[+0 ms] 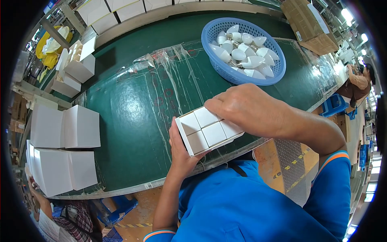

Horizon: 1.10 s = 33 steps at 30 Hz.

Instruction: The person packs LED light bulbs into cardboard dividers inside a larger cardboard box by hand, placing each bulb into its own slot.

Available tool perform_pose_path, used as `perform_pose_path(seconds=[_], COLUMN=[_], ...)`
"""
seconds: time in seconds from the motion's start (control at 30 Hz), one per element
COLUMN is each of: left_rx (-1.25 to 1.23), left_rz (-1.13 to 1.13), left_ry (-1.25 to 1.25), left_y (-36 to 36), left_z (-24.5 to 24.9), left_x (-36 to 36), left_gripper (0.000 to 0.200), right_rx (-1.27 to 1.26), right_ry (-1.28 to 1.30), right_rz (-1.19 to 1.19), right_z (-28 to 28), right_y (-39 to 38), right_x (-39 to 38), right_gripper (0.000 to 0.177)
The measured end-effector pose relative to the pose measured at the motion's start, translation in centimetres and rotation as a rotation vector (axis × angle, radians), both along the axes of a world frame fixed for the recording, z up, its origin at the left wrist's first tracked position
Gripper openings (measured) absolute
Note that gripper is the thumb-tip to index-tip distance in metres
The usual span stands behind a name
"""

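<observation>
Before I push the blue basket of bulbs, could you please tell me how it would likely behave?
The blue basket would probably hold its shape, given its thick rim. Its loosely heaped bulbs would likely roll or knock together, being rounded and bare.

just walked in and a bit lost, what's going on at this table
A person's left hand holds a white box with small compartments at the green table's near edge. The right hand bends over the box's right end, its grip hidden. Beyond stands a blue basket of white bulbs; more white boxes stand at left.
</observation>
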State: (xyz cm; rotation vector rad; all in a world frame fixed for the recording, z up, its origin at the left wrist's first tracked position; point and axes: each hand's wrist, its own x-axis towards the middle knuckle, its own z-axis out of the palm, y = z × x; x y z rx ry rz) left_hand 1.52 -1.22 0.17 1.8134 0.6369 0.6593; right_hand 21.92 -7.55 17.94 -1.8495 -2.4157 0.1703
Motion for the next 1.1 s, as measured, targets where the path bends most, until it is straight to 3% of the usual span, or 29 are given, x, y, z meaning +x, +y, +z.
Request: perform_pose_path(seconds=[0.13, 0.33, 0.4, 0.53, 0.67, 0.73, 0.97, 1.03, 1.1], left_rx=[-0.095, -0.032, -0.045, -0.054, -0.097, -0.1, -0.126, -0.087, -0.043], left_rz=[-0.007, -0.034, -0.026, -0.027, -0.019, -0.006, -0.007, -0.021, -0.022], left_ry=[0.105, 0.157, 0.159, 0.127, 0.134, 0.048, -0.014, -0.011, -0.038], left_y=[0.1, 0.3, 0.2, 0.3, 0.2, 0.1, 0.1, 0.2, 0.1], left_z=[-0.5, -2.4, -0.8, -0.2, -0.1, -0.6, 0.3, -0.1, -0.3], left_x=[-0.3, -0.9, -0.5, -0.2, -0.2, -0.1, 0.2, 0.2, 0.1], left_gripper=[0.126, 0.126, 0.126, 0.127, 0.127, 0.127, 0.126, 0.125, 0.125], right_rx=[-0.021, 0.085, 0.05, 0.323, 0.169, -0.011, 0.013, -0.009, 0.006], right_ry=[-0.027, -0.179, -0.026, 0.118, 0.151, 0.029, -0.086, -0.254, -0.145], right_rz=[0.018, 0.045, -0.002, 0.143, 0.123, 0.072, 0.14, 0.164, 0.147], right_z=[0.2, -1.2, -0.6, -1.3, -0.9, -0.7, -0.3, -0.2, -0.6], right_y=[0.1, 0.1, 0.6, 0.9, 1.1, 1.3, 2.2, 1.9, 2.4], right_x=[-0.3, -0.2, 0.4, -0.6, -1.0, -1.1, -2.4, -2.8, -1.7], right_gripper=[0.014, 0.014, 0.013, 0.016, 0.011, 0.018, 0.022, 0.024, 0.023])
